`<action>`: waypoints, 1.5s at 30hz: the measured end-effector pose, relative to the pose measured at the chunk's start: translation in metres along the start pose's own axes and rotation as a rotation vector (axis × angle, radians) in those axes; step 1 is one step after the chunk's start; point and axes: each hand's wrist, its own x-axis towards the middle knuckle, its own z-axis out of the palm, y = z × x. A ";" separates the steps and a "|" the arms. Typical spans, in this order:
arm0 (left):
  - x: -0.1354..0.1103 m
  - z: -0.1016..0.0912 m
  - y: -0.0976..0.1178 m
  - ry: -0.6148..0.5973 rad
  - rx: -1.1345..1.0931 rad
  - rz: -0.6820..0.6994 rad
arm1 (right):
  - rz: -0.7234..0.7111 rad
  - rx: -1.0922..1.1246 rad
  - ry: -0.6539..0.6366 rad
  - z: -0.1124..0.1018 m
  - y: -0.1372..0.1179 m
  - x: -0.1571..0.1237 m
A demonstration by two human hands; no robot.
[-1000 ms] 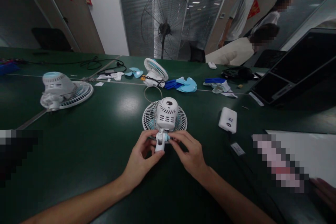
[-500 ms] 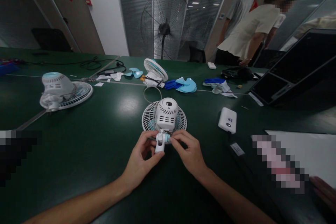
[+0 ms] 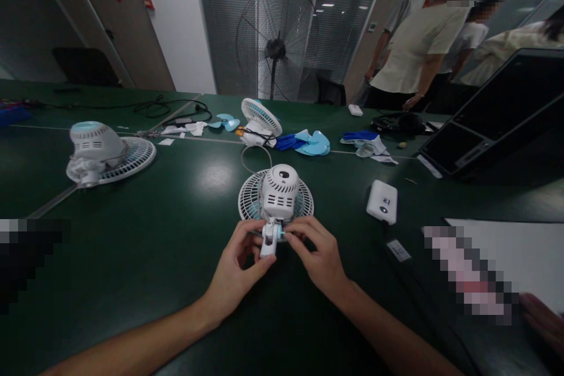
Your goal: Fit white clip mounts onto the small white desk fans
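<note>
Both forearms slant inward from the lower edge, the left hand [image 3: 240, 261] curled around the white stem [image 3: 268, 249] of the near fan [image 3: 280, 191] with thumb below and fingers above, the right hand [image 3: 319, 252] narrowed to a thumb-and-finger pinch at the stem's blue knob [image 3: 279, 231], while that fan lies grille-down on the green table [image 3: 176, 264], straight ahead. Dark digits on the white pack [image 3: 381, 202] at right look like 12, though its tag [image 3: 399, 250] is too small to read. Small fans number three, loose blue blades [image 3: 316, 143] two, and tall fans [image 3: 276, 47] one.
</note>
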 end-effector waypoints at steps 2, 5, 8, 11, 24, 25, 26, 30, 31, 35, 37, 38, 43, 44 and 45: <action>0.000 0.000 0.000 -0.003 -0.009 0.003 | 0.031 0.013 0.005 0.001 0.000 0.001; 0.000 0.000 -0.001 0.002 -0.012 0.009 | 0.047 0.019 0.000 0.002 0.000 0.001; 0.001 -0.001 -0.002 0.005 -0.009 0.010 | 0.005 0.009 0.009 0.001 -0.001 0.000; 0.000 -0.001 -0.003 0.004 -0.013 0.011 | -0.085 -0.028 -0.019 -0.001 0.000 -0.002; 0.001 0.002 -0.002 0.020 -0.013 0.023 | -0.067 -0.005 -0.027 0.002 0.002 0.000; 0.001 0.002 -0.002 0.022 -0.015 0.026 | -0.093 -0.012 -0.038 0.001 0.003 0.000; 0.001 0.002 -0.002 0.022 -0.018 0.027 | -0.120 -0.026 -0.040 0.001 0.004 -0.001; 0.000 0.002 -0.001 0.013 -0.022 0.018 | -0.174 -0.105 -0.001 0.000 0.006 -0.001; 0.000 0.002 -0.001 0.010 -0.022 0.014 | -0.176 -0.116 0.009 0.000 0.005 -0.001; -0.001 0.002 -0.001 0.007 -0.023 0.010 | -0.194 -0.148 -0.009 -0.003 0.000 0.001; -0.001 0.002 -0.001 -0.002 -0.023 -0.005 | -0.204 -0.154 -0.042 -0.005 -0.001 0.001; -0.002 0.001 -0.001 -0.006 -0.023 -0.012 | -0.206 -0.156 -0.052 -0.005 -0.001 0.001; -0.003 -0.001 -0.003 -0.010 -0.022 -0.006 | -0.180 -0.154 -0.030 -0.004 0.000 0.002; -0.003 -0.001 -0.003 -0.015 -0.020 -0.006 | -0.165 -0.137 -0.021 -0.003 0.000 0.003; -0.003 -0.001 -0.003 -0.021 -0.018 -0.007 | -0.148 -0.116 -0.011 -0.003 0.000 0.004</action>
